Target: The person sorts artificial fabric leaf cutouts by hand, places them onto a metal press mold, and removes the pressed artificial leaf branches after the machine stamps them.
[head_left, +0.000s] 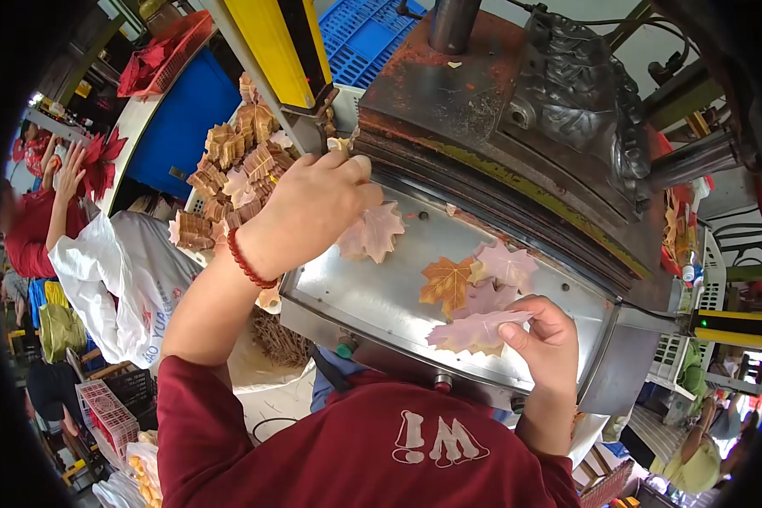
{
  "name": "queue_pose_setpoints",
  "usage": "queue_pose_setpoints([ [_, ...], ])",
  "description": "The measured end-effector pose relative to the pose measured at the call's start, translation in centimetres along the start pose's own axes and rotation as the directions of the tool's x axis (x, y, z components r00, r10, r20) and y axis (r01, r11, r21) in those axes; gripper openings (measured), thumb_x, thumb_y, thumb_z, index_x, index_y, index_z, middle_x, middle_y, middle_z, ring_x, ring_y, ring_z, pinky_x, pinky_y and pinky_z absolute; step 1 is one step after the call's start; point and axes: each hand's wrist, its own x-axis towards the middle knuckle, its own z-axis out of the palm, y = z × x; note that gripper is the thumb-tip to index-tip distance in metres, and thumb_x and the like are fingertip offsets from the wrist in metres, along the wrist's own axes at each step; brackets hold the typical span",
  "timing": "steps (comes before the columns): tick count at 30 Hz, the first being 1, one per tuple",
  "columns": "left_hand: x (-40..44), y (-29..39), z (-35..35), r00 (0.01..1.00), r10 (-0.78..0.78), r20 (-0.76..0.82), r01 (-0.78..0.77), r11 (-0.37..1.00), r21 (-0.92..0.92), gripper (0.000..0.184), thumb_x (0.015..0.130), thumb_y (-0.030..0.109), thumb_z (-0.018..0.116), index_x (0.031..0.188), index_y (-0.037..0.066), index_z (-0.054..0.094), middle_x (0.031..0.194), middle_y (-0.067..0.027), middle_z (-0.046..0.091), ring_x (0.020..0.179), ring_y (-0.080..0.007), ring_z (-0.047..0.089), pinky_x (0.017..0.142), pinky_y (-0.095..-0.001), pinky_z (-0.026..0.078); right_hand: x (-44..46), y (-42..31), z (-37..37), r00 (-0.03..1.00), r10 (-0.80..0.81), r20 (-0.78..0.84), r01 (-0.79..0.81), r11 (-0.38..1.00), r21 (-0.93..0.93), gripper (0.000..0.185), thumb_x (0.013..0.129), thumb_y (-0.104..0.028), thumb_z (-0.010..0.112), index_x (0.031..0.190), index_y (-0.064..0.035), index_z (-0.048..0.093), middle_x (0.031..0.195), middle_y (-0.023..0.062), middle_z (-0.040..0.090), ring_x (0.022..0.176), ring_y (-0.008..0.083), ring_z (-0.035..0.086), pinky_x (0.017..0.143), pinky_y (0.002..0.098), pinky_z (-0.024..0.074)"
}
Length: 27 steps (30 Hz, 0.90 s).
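My right hand (552, 334) pinches a pale pink artificial maple leaf (474, 332) between thumb and fingers, above the front of the metal tray table (347, 292). Just beyond it lie an orange-brown leaf (446, 285) and more pinkish leaves (506, 264), overlapping. My left hand (317, 199), with a red bead bracelet (247, 258) at the wrist, reaches to the far left edge of the table beside the press. Its fingers are curled and their tips are hidden, so what they hold cannot be seen. Another pinkish leaf (374, 233) shows beside this hand.
A heavy press block (449, 93) with a dark leaf-shaped mould (576, 102) stands over the table's far side. Stacked leaves (250, 173) fill a basket at left. A yellow post (275, 46) rises nearby. At far left is another person's hand (70, 169).
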Motion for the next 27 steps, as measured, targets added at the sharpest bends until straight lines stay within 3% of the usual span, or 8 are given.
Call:
queue_pose_setpoints([
  [4, 0.5, 0.1, -0.3, 0.998, 0.017, 0.052, -0.020, 0.999, 0.042, 0.021, 0.070, 0.016, 0.069, 0.091, 0.017, 0.065, 0.099, -0.0011, 0.056, 0.099, -0.0216, 0.054, 0.085, -0.0354, 0.044, 0.0, 0.2, -0.1, 0.999, -0.044, -0.026, 0.042, 0.998, -0.050, 0.022, 0.079, -0.006, 0.074, 0.097, -0.0011, 0.064, 0.091, 0.0033, 0.065, 0.084, 0.0099, 0.058, 0.074, 0.0235, 0.0465],
  [10, 0.4, -0.8, 0.6, 0.997, 0.030, 0.073, -0.017, 0.985, -0.174, 0.023, 0.073, 0.007, 0.065, 0.096, 0.012, 0.064, 0.104, -0.0063, 0.054, 0.100, -0.0260, 0.052, 0.088, -0.0365, 0.043, 1.2, -0.5, -1.8, 0.966, 0.214, 0.146, -0.119, 0.867, -0.484, 0.025, 0.075, -0.006, 0.074, 0.098, -0.0005, 0.064, 0.090, 0.0046, 0.063, 0.080, 0.0123, 0.057, 0.073, 0.0274, 0.0459],
  [13, 0.3, -0.9, 0.5, 0.999, 0.042, 0.030, -0.029, 0.941, -0.336, 0.025, 0.073, 0.001, 0.063, 0.097, 0.009, 0.063, 0.107, -0.0085, 0.052, 0.102, -0.0278, 0.050, 0.090, -0.0364, 0.043, 2.0, 1.2, -1.9, 0.998, 0.026, 0.056, 0.024, 0.664, -0.748, 0.028, 0.074, -0.009, 0.075, 0.098, -0.0015, 0.064, 0.088, 0.0091, 0.061, 0.078, 0.0180, 0.058, 0.069, 0.0300, 0.0473],
  [14, 0.4, -0.9, 0.5, 0.999, 0.043, 0.008, -0.038, 0.932, -0.361, 0.025, 0.073, 0.000, 0.063, 0.096, 0.009, 0.063, 0.107, -0.0086, 0.052, 0.103, -0.0278, 0.050, 0.090, -0.0363, 0.043, 2.0, 1.5, -1.8, 0.994, -0.045, 0.104, 0.109, 0.633, -0.766, 0.032, 0.072, -0.011, 0.075, 0.102, -0.0033, 0.064, 0.092, 0.0118, 0.060, 0.083, 0.0255, 0.058, 0.076, 0.0345, 0.0468],
  [17, 0.2, -0.8, 0.5, 0.999, 0.032, -0.033, -0.043, 0.903, -0.426, 0.025, 0.071, -0.002, 0.064, 0.094, 0.009, 0.061, 0.107, -0.0083, 0.052, 0.104, -0.0278, 0.049, 0.090, -0.0359, 0.041, 1.7, 0.1, -1.0, 0.979, -0.177, 0.104, 0.174, 0.443, -0.880, 0.041, 0.072, -0.017, 0.075, 0.109, -0.0075, 0.061, 0.107, 0.0094, 0.060, 0.097, 0.0309, 0.054, 0.089, 0.0411, 0.0409],
  [20, -0.2, -0.5, 0.1, 0.999, 0.002, -0.032, -0.017, 0.884, -0.468, 0.024, 0.070, -0.001, 0.065, 0.092, 0.009, 0.059, 0.106, -0.0067, 0.053, 0.104, -0.0276, 0.049, 0.091, -0.0359, 0.040, 1.9, -2.3, 0.1, 0.959, -0.281, 0.040, 0.157, 0.409, -0.899, 0.046, 0.071, -0.019, 0.076, 0.114, -0.0100, 0.059, 0.112, 0.0086, 0.058, 0.104, 0.0312, 0.051, 0.092, 0.0423, 0.0379],
  [23, -0.9, -0.6, 0.5, 0.999, -0.007, -0.036, -0.010, 0.887, -0.461, 0.023, 0.070, -0.001, 0.066, 0.090, 0.009, 0.058, 0.103, -0.0052, 0.055, 0.101, -0.0272, 0.050, 0.091, -0.0371, 0.039, 3.9, -3.2, 1.8, 0.902, -0.325, 0.285, 0.415, 0.470, -0.779, 0.052, 0.069, -0.017, 0.076, 0.116, -0.0068, 0.057, 0.110, 0.0107, 0.060, 0.100, 0.0293, 0.056, 0.089, 0.0397, 0.0420],
  [27, -1.2, -0.2, 0.6, 0.994, -0.010, -0.111, -0.033, 0.925, -0.379, 0.024, 0.071, 0.003, 0.067, 0.092, 0.011, 0.058, 0.095, -0.0042, 0.057, 0.096, -0.0274, 0.052, 0.091, -0.0391, 0.038, 7.3, -2.6, 8.0, 0.908, -0.240, 0.344, 0.419, 0.569, -0.708, 0.043, 0.079, -0.029, 0.070, 0.113, -0.0057, 0.056, 0.106, 0.0109, 0.062, 0.092, 0.0281, 0.061, 0.082, 0.0385, 0.0463],
])
